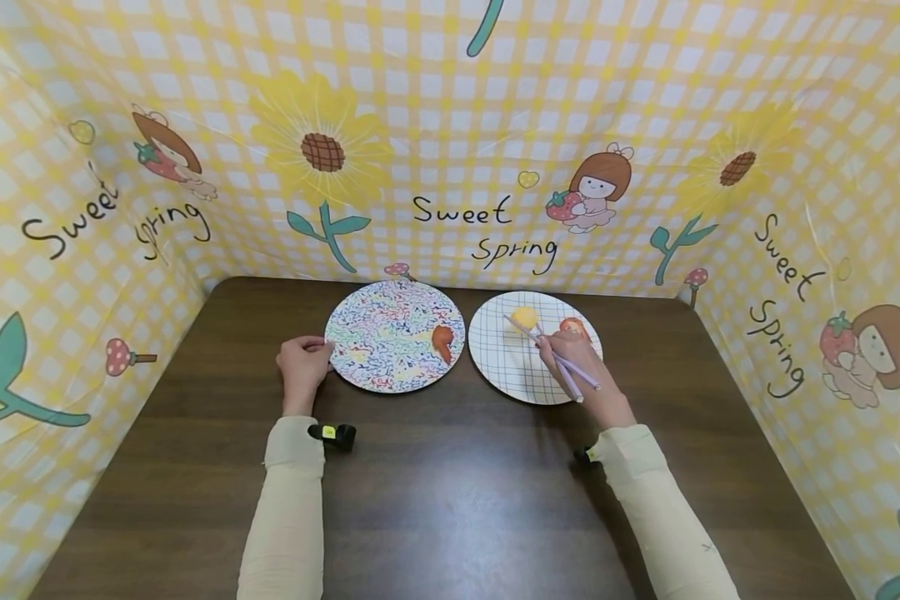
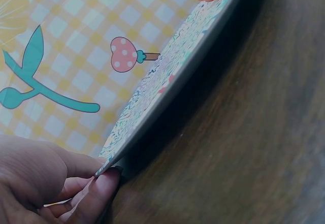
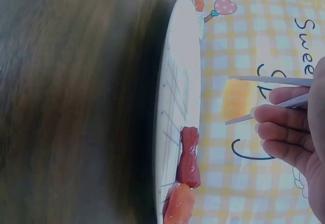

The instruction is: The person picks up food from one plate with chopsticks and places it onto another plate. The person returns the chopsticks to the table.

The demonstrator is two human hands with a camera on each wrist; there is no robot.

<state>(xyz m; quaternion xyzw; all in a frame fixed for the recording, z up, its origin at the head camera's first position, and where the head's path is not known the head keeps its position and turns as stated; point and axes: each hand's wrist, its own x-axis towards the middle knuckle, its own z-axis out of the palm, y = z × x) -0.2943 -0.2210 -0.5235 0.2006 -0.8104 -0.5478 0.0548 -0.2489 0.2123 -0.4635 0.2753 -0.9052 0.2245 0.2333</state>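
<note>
At the left rim of a round plate with multicoloured speckles (image 1: 382, 367), my left hand (image 1: 303, 367) pinches the edge between thumb and fingers. An orange-brown food piece (image 1: 442, 342) lies near that plate's right side. My right hand (image 1: 583, 362) holds a pair of pale purple chopsticks (image 3: 271, 80) over the white plate with a blue grid (image 1: 495, 358). Between the chopstick tips is a yellow food piece (image 3: 236, 99), raised above the plate in the right wrist view. A dark red piece (image 3: 189, 158) and an orange piece (image 3: 180, 203) lie on the grid plate, partly behind my hand in the head view.
Both plates stand side by side on a dark brown wooden table (image 1: 420, 492), towards its far edge. Yellow checked cloth (image 1: 435, 125) with printed flowers and figures rises behind the table and along both sides. Each wrist wears a small black camera (image 1: 337, 436).
</note>
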